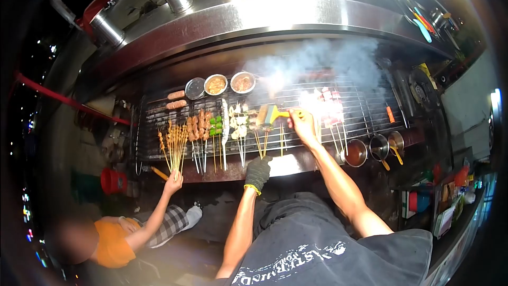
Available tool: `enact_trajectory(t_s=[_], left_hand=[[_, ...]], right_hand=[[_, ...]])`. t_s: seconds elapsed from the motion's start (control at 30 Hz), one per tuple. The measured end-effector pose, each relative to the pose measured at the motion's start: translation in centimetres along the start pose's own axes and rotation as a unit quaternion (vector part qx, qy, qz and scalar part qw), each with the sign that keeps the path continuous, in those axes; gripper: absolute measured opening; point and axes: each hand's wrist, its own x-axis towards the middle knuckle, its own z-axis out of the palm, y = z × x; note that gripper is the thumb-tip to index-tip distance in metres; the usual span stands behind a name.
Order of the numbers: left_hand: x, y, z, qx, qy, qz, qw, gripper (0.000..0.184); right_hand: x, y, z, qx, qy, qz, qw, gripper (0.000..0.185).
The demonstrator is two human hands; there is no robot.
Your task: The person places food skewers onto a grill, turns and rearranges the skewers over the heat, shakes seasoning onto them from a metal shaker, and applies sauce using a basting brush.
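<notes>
The left hand (258,173), in a dark glove, was curled at the near ends of a few sticks, though whether it gripped them I cannot tell; the bare right hand (300,123) was closed round the handle of the brush (273,114). Below them lay the grill (370,110), with smoke (338,61) drifting over its far side. At its left end, another person's hand (175,180) held a bunch of skewers (176,143). Between the wearer's hands and the row's pale pieces were the meat skewers (253,123), partly hidden by the brush head, which was over or on them. Three pans (373,141) stood at the near right edge, three bowls (194,88) at the back. The step in hand looked like basting; the next move seemed to call for light, even strokes and steady sticks.
</notes>
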Motion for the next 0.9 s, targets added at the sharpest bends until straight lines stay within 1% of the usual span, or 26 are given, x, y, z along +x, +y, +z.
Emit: enact_trajectory(t_s=[0.03,0.07,0.13,0.17,0.2,0.23,0.27,0.33,0.4,0.47,0.5,0.53,0.57,0.6,0.63,0.67,0.7,0.73,0.77,0.8,0.87,0.9], left_hand=[[0.2,-0.4,-0.1,-0.121,-0.032,-0.111,0.986,0.018],[0.4,0.0,-0.3,-0.171,-0.045,-0.152,0.972,0.018],[0.6,0.6,-0.5,-0.265,-0.059,-0.238,0.932,0.018],[0.6,3.0,-1.1,-0.379,-0.070,-0.287,0.877,0.018],[0.8,4.7,-1.6,-0.486,-0.079,-0.328,0.806,0.019],[0.6,5.2,-1.4,-0.468,-0.042,-0.306,0.828,0.020],[1.0,5.7,-1.4,-0.470,-0.040,-0.304,0.828,0.020],[1.2,6.4,-1.5,-0.475,-0.022,-0.288,0.831,0.021],[1.4,6.7,-1.7,-0.477,-0.025,-0.277,0.834,0.022],[1.9,6.2,-1.5,-0.467,-0.015,-0.332,0.819,0.022],[1.9,6.5,-1.5,-0.419,-0.013,-0.349,0.838,0.025],[1.7,6.8,-1.4,-0.418,-0.018,-0.348,0.839,0.025],[1.5,7.3,-1.4,-0.378,-0.023,-0.380,0.844,0.027],[1.1,7.6,-1.4,-0.337,-0.024,-0.411,0.846,0.028],[-0.1,5.1,-0.7,-0.367,-0.044,-0.392,0.843,0.033],[-0.8,5.5,-0.6,-0.365,-0.047,-0.395,0.842,0.033],[-1.3,6.0,-0.2,-0.406,-0.058,-0.407,0.816,0.033],[-1.8,6.4,0.2,-0.447,-0.067,-0.416,0.789,0.035],[-1.9,5.8,0.5,-0.488,-0.097,-0.373,0.783,0.040],[-2.2,5.5,1.6,-0.525,-0.077,-0.358,0.768,0.037],[-1.4,7.0,3.1,-0.552,-0.044,-0.341,0.760,0.034],[-0.6,7.9,3.6,-0.592,-0.021,-0.364,0.719,0.029]], right_hand=[[0.2,-0.3,0.6,0.054,0.002,-0.010,0.998,0.018],[-0.1,-1.2,1.2,0.083,0.016,-0.002,0.996,0.021],[-0.5,-1.6,2.3,0.082,-0.028,-0.017,0.996,0.022],[-0.4,-0.8,2.3,-0.011,-0.054,-0.009,0.998,0.021],[-0.1,-0.2,2.3,-0.105,-0.081,-0.004,0.991,0.021],[-0.6,-0.4,2.1,-0.047,-0.083,-0.008,0.995,0.023],[-0.5,-0.9,1.6,-0.049,-0.086,-0.011,0.995,0.023],[-1.1,-1.8,-0.2,0.064,-0.013,-0.019,0.998,0.023],[-0.8,-2.1,-1.8,0.120,0.055,-0.039,0.990,0.021],[0.3,-0.9,-3.3,0.080,0.081,-0.048,0.992,0.020],[0.3,-0.7,-4.0,0.080,0.086,-0.050,0.992,0.020],[0.2,-0.4,-4.6,0.077,0.091,-0.029,0.992,0.020],[0.2,-0.5,-4.9,0.075,0.095,-0.009,0.993,0.020],[0.0,-0.5,-5.2,0.075,0.096,-0.010,0.992,0.020],[-0.8,-0.7,-5.4,0.119,0.093,0.001,0.988,0.020],[-1.7,-0.6,-5.7,0.163,0.091,0.011,0.982,0.020],[-2.0,0.7,-6.2,0.083,0.079,0.006,0.993,0.020],[-2.6,1.0,-6.7,0.084,0.078,0.006,0.993,0.020],[-3.1,1.2,-7.0,0.106,0.082,0.003,0.991,0.020],[-3.2,1.4,-7.2,0.128,0.084,0.002,0.988,0.020],[-4.0,0.6,-7.3,0.140,0.088,0.005,0.986,0.021],[-4.3,0.3,-7.1,0.096,0.086,0.005,0.992,0.021]])
